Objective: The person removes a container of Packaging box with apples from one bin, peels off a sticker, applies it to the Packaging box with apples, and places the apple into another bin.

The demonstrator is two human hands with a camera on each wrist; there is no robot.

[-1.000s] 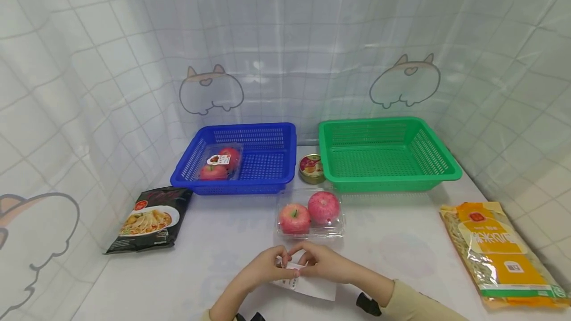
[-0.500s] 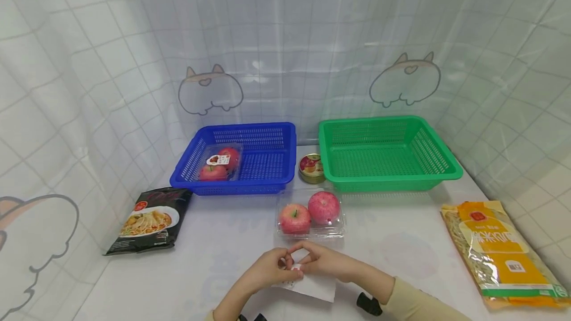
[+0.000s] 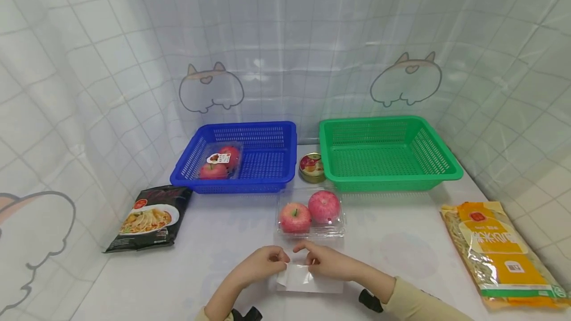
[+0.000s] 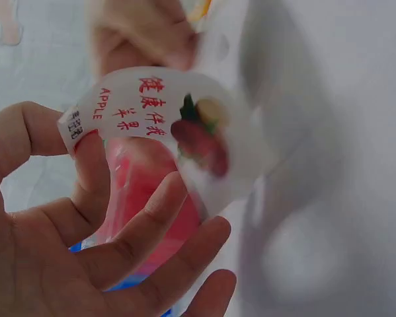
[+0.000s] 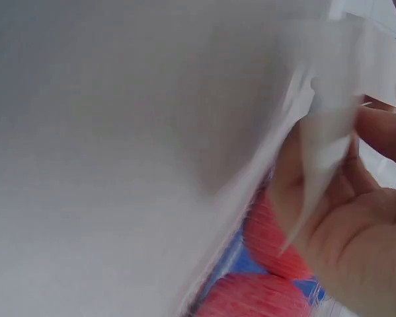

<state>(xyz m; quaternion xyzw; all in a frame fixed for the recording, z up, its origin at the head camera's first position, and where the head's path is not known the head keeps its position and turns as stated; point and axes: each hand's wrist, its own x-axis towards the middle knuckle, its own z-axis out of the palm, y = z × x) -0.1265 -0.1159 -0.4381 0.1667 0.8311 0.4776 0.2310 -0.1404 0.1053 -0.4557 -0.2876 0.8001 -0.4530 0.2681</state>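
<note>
In the head view, my left hand and right hand are close together over the near middle of the table. A white sticker label with red lettering, "APPLE" and a fruit picture curves away from my left hand, one end pinched between thumb and index finger; the other left fingers are spread. White backing paper hangs from my right thumb and curled fingers, seen blurred in the right wrist view. Just beyond the hands stands a clear plastic box with two red apples.
A blue basket with another labelled apple box stands back left, a green basket back right. Between them is a small tin. A black noodle packet lies left, a yellow noodle bag right.
My hands have moved slightly apart, the left one leftward. The label now stretches from my left fingers, and the paper lies flatter with a glossy patch showing.
</note>
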